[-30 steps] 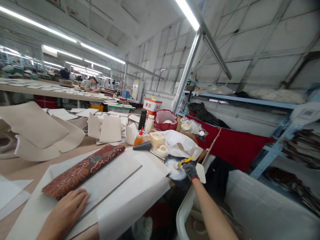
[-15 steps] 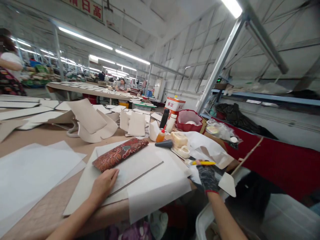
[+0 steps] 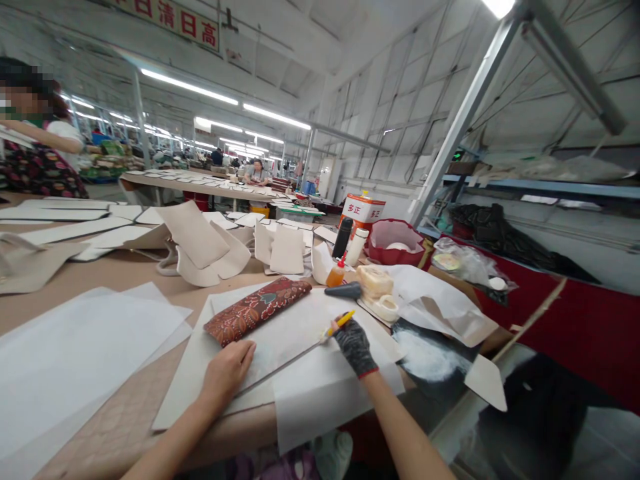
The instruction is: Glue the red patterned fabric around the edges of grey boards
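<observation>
My right hand (image 3: 354,343), in a dark grey fingerless glove with red trim, grips a brush (image 3: 342,323) with a yellow handle. Its whitish tip meets the far right end of a white panel's edge (image 3: 285,353). My left hand (image 3: 227,370) is bare and rests on the panel with its fingers curled in; nothing shows in them. Just beyond its knuckles lies a rolled piece of brown-red patterned material (image 3: 257,308). White sheets lie under the panel, one (image 3: 325,407) hanging over the table's front edge. Right of the glove is a dark surface smeared with white paste (image 3: 433,357).
Behind the panel stand an orange glue bottle (image 3: 337,272), a dark cone-shaped tool (image 3: 344,291), a tape roll (image 3: 387,308), a black bottle (image 3: 343,238) and a red basin (image 3: 396,243). Cream cut pieces (image 3: 195,233) cover the table's far part. A co-worker (image 3: 43,133) stands at left.
My right hand has brought the brush leftward from the pasted surface to the panel's edge. My left hand stays beside the patterned roll. The view has swung slightly left.
</observation>
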Motion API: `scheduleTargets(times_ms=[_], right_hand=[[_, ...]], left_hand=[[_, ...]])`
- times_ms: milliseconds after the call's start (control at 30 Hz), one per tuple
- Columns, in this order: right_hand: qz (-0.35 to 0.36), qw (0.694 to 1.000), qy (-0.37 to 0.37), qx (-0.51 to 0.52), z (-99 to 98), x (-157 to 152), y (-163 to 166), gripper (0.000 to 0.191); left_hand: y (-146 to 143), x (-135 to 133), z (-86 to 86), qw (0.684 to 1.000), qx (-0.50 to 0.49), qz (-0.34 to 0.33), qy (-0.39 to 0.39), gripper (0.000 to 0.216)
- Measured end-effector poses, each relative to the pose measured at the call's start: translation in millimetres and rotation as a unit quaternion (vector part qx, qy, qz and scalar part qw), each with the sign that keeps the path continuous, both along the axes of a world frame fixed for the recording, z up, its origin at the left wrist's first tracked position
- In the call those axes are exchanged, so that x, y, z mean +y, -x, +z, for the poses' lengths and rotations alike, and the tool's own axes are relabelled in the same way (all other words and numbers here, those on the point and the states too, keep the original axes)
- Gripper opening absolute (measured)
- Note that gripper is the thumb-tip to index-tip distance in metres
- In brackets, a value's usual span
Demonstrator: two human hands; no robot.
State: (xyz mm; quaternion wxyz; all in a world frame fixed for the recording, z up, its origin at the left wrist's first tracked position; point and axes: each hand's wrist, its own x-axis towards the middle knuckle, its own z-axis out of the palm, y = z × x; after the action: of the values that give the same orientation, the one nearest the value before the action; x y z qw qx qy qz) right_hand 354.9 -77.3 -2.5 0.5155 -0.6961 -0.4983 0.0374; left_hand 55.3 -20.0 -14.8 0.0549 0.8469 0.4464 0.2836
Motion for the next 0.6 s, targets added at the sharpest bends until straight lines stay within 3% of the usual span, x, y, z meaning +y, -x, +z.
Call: scheduleTargets(times_ms=[100,200,267,400,533,600], right_hand=[[-0.107,0.992,-0.011,-0.06,2.9,5.7,-48.7,0.041],[-0.054,0.997,-0.035,-0.049,0.6,11.6,-59.5,0.041],[-0.017,0.999,-0.012,-0.042,-3.2,16.3,-58.1,0.04],[-0.111,0.991,0.003,-0.075,-7.9,20.0,-64.9,0.043],[-0.055,0.997,0.0,-0.052,-4.5,14.5,-73.2,0.037],[-0.062,0.996,0.002,-0.06,0.5,10.3,-66.0,0.035]], left_hand=[[-0.2,0.9,-0.9,1.0,0.007,0.001,0.001,0.041],[-0.6,2.7,-2.1,1.0,0.014,0.003,0.005,0.043],[-0.6,4.1,-2.9,1.0,0.017,0.008,0.007,0.042],[0.5,6.7,-6.1,1.0,0.012,0.008,0.004,0.041],[1.3,8.2,-9.3,1.0,0.001,0.005,-0.002,0.041],[1.0,7.5,-8.8,1.0,0.004,0.009,-0.001,0.043]])
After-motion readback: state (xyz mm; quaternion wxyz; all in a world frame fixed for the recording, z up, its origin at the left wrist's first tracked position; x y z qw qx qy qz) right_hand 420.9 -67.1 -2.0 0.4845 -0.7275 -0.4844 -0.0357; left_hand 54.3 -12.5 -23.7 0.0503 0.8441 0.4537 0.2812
